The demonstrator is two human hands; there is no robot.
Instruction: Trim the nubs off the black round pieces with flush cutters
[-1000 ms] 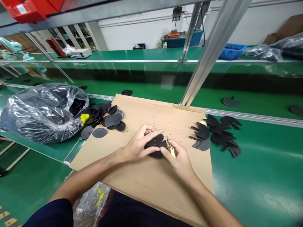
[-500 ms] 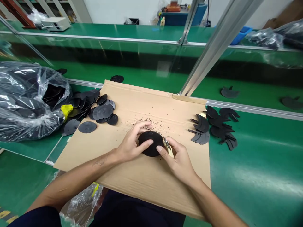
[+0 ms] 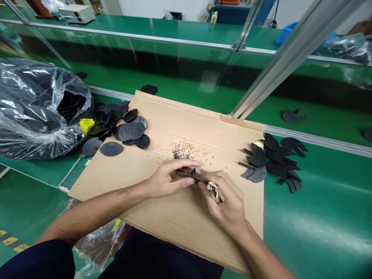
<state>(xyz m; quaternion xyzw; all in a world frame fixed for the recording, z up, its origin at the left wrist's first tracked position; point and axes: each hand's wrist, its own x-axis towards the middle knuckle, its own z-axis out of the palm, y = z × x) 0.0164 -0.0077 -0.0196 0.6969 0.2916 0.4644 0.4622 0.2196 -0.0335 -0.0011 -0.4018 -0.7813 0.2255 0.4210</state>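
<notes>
My left hand (image 3: 164,179) grips a thin round black plastic disc (image 3: 186,174) between thumb and fingers, tipped nearly edge-on, with a small stub standing up on it. My right hand (image 3: 231,199) is closed around small pliers (image 3: 214,190) with metal jaws and cream handles; its fingertips touch the disc's right edge. Just beyond the hands, black crumbs (image 3: 186,150) are scattered on a cardboard sheet (image 3: 174,221). More black discs (image 3: 131,131) are piled at the sheet's left side. Curved black pieces with stems (image 3: 257,157) lie at its right.
A clear plastic bag (image 3: 31,112) of black parts with a yellow tag (image 3: 86,126) bulges at the left. An aluminium post (image 3: 279,66) rises behind the cardboard at the right. Green bench top (image 3: 319,213) extends to the right.
The disc has turned from face-up to nearly edge-on, showing its stub. The pliers have moved away from its rim, down and right. More crumbs lie in a dark cluster beyond the hands.
</notes>
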